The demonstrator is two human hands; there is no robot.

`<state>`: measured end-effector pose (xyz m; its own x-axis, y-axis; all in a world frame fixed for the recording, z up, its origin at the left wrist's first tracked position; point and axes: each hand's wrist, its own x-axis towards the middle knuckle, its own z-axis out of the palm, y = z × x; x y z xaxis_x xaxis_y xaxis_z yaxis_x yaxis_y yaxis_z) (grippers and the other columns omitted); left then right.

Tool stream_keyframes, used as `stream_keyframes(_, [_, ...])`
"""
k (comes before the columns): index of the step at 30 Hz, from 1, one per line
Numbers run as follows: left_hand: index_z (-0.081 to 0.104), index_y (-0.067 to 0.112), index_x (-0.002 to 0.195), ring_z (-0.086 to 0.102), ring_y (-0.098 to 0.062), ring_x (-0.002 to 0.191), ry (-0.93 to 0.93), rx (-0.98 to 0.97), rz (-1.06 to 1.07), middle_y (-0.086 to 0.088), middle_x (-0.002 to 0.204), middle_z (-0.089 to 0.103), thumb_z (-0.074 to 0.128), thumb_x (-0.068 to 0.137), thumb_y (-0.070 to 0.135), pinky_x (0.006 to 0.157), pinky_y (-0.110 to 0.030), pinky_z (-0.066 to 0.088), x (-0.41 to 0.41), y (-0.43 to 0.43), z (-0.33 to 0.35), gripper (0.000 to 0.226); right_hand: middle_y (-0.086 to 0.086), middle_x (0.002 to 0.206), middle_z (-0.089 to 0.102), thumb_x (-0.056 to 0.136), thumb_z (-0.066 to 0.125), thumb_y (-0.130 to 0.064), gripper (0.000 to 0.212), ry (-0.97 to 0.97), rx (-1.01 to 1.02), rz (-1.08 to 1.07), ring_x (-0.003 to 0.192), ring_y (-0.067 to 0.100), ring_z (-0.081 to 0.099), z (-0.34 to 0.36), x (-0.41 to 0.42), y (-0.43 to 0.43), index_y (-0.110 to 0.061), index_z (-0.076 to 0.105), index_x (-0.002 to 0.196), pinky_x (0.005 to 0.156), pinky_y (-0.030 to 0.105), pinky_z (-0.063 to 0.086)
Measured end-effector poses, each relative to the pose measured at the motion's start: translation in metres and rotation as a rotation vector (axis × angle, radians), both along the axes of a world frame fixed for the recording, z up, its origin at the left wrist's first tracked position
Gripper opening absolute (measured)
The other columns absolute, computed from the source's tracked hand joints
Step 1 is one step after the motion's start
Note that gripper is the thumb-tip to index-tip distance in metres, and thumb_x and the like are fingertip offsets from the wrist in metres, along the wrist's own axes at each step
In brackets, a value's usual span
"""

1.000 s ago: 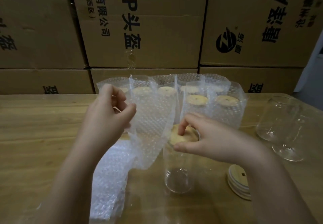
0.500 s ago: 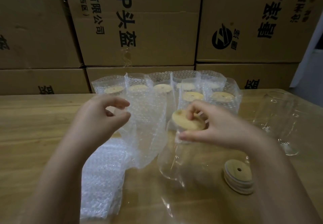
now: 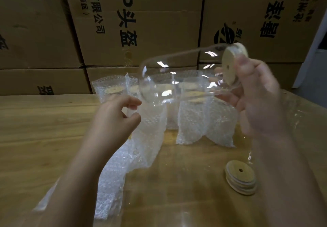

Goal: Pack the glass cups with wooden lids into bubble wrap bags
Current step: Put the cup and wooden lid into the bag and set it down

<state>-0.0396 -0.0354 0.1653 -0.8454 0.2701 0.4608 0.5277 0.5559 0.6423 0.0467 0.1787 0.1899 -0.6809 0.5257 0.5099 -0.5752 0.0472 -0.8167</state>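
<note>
Gripping the lidded glass cup (image 3: 177,78) sideways, right hand (image 3: 256,101); cup's base just above left hand (image 3: 115,120) pinching bubble wrap bag (image 3: 152,134).

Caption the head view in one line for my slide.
The right hand holds a lidded glass cup sideways above the table; left hand pinches a bubble wrap bag.

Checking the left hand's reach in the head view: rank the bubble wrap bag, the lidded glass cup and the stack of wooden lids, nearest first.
1. bubble wrap bag: pinched by left hand.
2. glass cup: raised, upper right.
3. stack of wooden lids: low, far right.
</note>
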Motion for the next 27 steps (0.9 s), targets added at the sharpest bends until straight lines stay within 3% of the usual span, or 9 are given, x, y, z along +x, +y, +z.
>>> stream_keyframes(2, [0.060,0.038,0.089,0.055,-0.010,0.062,0.011,0.034,-0.004,0.013,0.099,0.060,0.063,0.084,0.012,0.057,-0.023,0.042,0.000,-0.001,0.001,0.027,-0.002,0.087,0.065,0.076,0.068,-0.048,0.035,-0.037,0.088,-0.011,0.085,0.019,0.069,-0.003,-0.003,-0.006,-0.022,0.055,0.095,0.066,0.030,0.057])
stream_keyframes(4, [0.060,0.032,0.098,0.059,-0.013,0.065,-0.014,0.082,0.010,0.012,0.092,0.061,0.064,0.085,0.013,0.058,-0.029,0.049,0.001,-0.001,0.002,0.024,-0.002,0.087,0.067,0.074,0.071,-0.051,0.034,-0.065,0.207,-0.076,0.084,0.020,0.069,-0.006,-0.006,-0.011,-0.026,0.054,0.091,0.067,0.032,0.058])
stream_keyframes(7, [0.052,0.032,0.113,0.063,-0.009,0.065,-0.068,0.148,0.063,0.007,0.084,0.062,0.064,0.087,0.015,0.053,-0.023,0.049,0.000,-0.004,0.002,0.034,-0.004,0.097,0.066,0.068,0.066,-0.062,0.035,-0.113,0.382,-0.158,0.083,0.009,0.067,-0.009,-0.008,-0.017,-0.037,0.051,0.087,0.066,0.023,0.054])
stream_keyframes(10, [0.062,0.019,0.095,0.063,-0.005,0.060,-0.071,0.161,0.082,0.002,0.078,0.064,0.063,0.088,0.014,0.057,-0.024,0.051,0.000,-0.004,0.003,0.009,-0.008,0.098,0.064,0.068,0.064,-0.064,0.038,-0.153,0.486,-0.175,0.084,0.006,0.066,-0.009,-0.007,-0.021,-0.037,0.049,0.088,0.063,0.019,0.053])
stream_keyframes(13, [0.064,0.017,0.082,0.062,-0.001,0.057,-0.091,0.170,0.050,0.001,0.073,0.064,0.064,0.088,0.015,0.062,-0.031,0.056,0.003,-0.001,0.003,0.006,-0.011,0.098,0.060,0.068,0.061,-0.067,0.040,-0.231,0.605,-0.159,0.083,0.010,0.066,-0.010,-0.006,-0.029,-0.037,0.046,0.089,0.066,0.038,0.059])
stream_keyframes(15, [0.065,0.016,0.081,0.061,-0.002,0.054,-0.126,0.194,0.011,0.001,0.073,0.064,0.065,0.087,0.016,0.062,-0.031,0.056,0.004,0.003,0.004,0.006,-0.016,0.097,0.057,0.068,0.060,-0.068,0.040,-0.266,0.723,-0.181,0.082,0.009,0.064,-0.010,-0.005,-0.036,-0.037,0.044,0.089,0.066,0.043,0.057])
stream_keyframes(21, [0.065,0.006,0.084,0.058,-0.003,0.053,-0.341,0.470,-0.220,-0.003,0.072,0.057,0.065,0.087,0.010,0.052,-0.016,0.051,0.006,0.008,0.005,0.005,-0.023,0.093,0.048,0.070,0.052,-0.067,0.037,-0.222,1.071,-0.298,0.081,-0.001,0.049,-0.007,0.001,-0.042,-0.039,0.039,0.090,0.059,0.020,0.038])
stream_keyframes(24, [0.064,0.006,0.085,0.059,-0.006,0.054,-0.357,0.404,-0.214,-0.007,0.074,0.057,0.064,0.088,0.009,0.053,-0.018,0.052,0.002,0.007,0.002,0.004,-0.024,0.093,0.046,0.068,0.053,-0.064,0.036,-0.292,1.154,-0.246,0.091,0.004,0.040,-0.011,-0.003,-0.042,-0.037,0.040,0.088,0.072,0.023,0.034])
stream_keyframes(27, [0.065,0.008,0.084,0.061,-0.007,0.053,-0.339,0.291,-0.185,-0.005,0.071,0.059,0.065,0.087,0.008,0.052,-0.017,0.054,-0.001,0.007,-0.001,0.004,-0.022,0.095,0.049,0.067,0.051,-0.066,0.037,-0.418,1.260,-0.206,0.098,0.007,0.038,-0.021,-0.013,-0.043,-0.037,0.040,0.086,0.080,0.028,0.019])
